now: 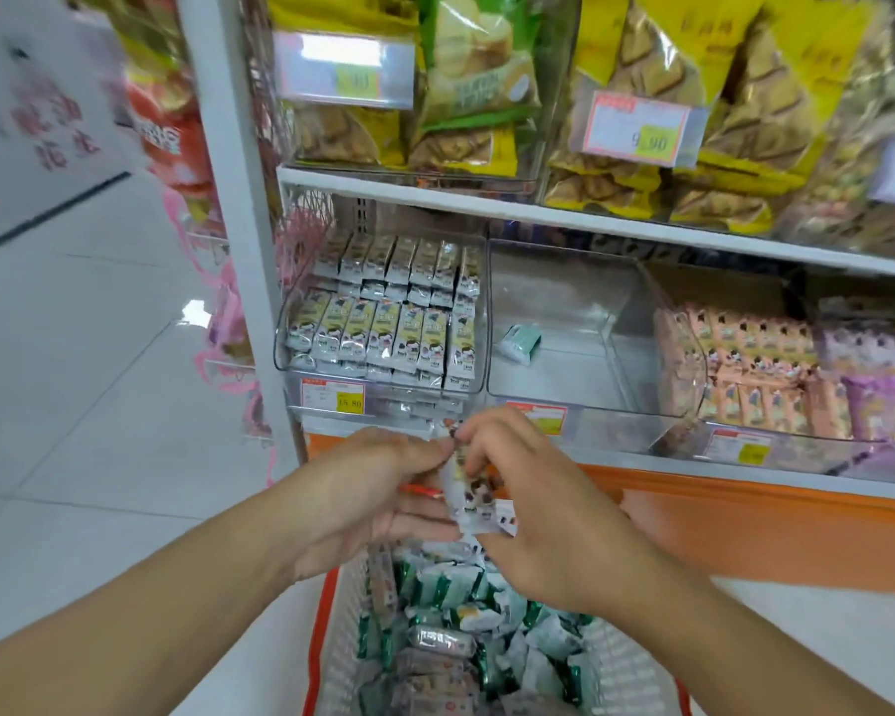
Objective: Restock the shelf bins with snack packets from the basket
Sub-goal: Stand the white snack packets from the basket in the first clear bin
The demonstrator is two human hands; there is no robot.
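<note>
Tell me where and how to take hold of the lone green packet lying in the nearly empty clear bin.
Grip the green packet across its puffed middle, thumb on one long side and fingers on the other. Come from the front and above, through the open top of the clear bin: the walls block the sides. It lies tilted on the bin floor with nothing touching it, so a plain pinch should lift it.

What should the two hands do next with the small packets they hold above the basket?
Probably lift the small white snack packets, held by the left hand and right hand, up to the full clear plastic bin on the left, whose rows look similar; the nearly empty clear bin holds one green packet.
</note>
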